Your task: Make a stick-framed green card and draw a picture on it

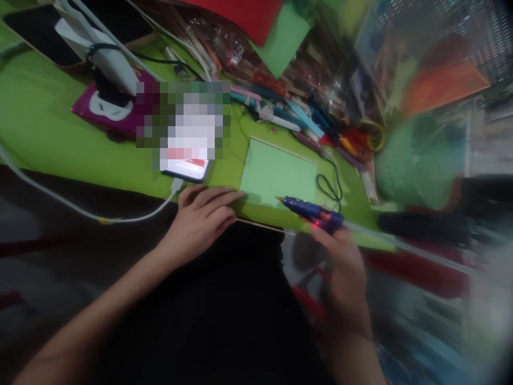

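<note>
My right hand (340,267) grips a blue glue gun (310,211) with a red light on its body; the nozzle points left, just above the near right corner of a pale green paper sheet (278,171). That sheet lies flat on the bright green table (48,123), with a thin wooden stick along its far edge. My left hand (202,216) rests at the table's near edge, fingers stretched out toward the sheet's near left corner, holding nothing. A thin wooden stick (258,224) lies along the table edge under that hand.
A phone (188,166) with a white cable lies left of the sheet. A purple power strip (108,104) with a white plug sits further left. Pens, scissors and coloured paper (316,115) pile up behind. A green textured ball (404,163) sits at right. A black cord (331,184) loops by the sheet.
</note>
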`<state>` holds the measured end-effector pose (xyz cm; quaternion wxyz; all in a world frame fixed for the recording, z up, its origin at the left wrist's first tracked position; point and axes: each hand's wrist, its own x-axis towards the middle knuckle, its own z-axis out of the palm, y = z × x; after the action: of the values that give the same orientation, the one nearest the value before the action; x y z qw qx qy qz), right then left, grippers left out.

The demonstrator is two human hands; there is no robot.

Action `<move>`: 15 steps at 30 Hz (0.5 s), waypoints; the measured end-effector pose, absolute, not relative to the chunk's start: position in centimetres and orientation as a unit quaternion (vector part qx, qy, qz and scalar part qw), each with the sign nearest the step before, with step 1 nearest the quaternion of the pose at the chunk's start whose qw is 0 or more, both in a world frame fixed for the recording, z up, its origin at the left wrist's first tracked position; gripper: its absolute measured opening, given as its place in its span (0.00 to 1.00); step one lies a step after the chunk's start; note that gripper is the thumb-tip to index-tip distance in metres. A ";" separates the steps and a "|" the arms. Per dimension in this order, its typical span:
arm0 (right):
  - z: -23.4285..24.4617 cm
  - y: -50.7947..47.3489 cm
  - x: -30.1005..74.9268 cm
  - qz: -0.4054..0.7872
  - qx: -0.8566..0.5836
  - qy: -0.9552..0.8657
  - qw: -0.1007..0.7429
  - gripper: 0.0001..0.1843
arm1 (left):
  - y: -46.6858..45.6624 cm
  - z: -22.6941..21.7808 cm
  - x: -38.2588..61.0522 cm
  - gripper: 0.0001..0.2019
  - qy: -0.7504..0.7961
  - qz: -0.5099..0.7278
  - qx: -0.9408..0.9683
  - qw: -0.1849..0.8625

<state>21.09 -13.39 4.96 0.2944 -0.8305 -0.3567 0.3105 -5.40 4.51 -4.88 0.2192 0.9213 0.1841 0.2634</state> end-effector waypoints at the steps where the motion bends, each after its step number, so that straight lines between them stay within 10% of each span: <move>1: 4.9 -13.4 21.2 0.307 -0.832 -0.352 0.300 0.15 | 4.5 -4.8 -5.2 0.04 0.184 0.260 0.922 0.219; 15: 4.5 -13.4 20.8 0.355 -0.818 -0.347 0.292 0.13 | 4.6 -4.5 -4.9 0.04 0.181 0.251 0.925 0.221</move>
<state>20.80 -13.37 4.47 0.2918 -0.8176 -0.3474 0.3545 -4.93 4.59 -4.51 0.2208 0.9250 0.1807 0.2509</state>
